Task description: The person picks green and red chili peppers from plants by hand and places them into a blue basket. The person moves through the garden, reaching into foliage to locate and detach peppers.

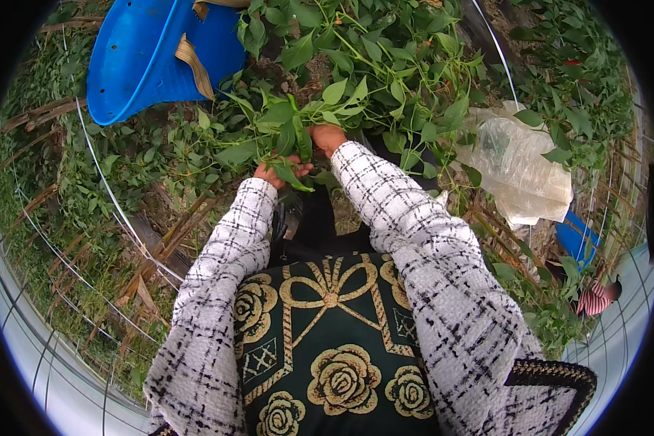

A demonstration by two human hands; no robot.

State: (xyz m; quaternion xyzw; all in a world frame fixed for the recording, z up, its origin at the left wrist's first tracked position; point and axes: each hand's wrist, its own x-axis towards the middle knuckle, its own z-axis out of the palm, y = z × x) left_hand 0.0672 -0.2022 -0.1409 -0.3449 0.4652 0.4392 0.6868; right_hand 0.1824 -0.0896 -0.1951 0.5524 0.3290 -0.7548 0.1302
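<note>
Leafy pepper plants (381, 71) spread in front of me. Among the leaves a long green chili pepper (303, 139) hangs between my two hands. My left hand (280, 171) reaches in from below, palm partly up, with its fingers beside the pepper's lower end and a leaf across it. My right hand (327, 137) is just right of the same pepper, among the stems; its fingertips are hidden behind foliage. Whether either hand grips the pepper or a stem cannot be made out.
A blue plastic tub (125, 65) with a tan strap (195, 68) leans at upper left. A translucent plastic bag (523, 169) lies right. White twine (101, 174) and dry stalks (180, 234) cross the left. Far right are a blue container (576, 240) and another person (594, 298).
</note>
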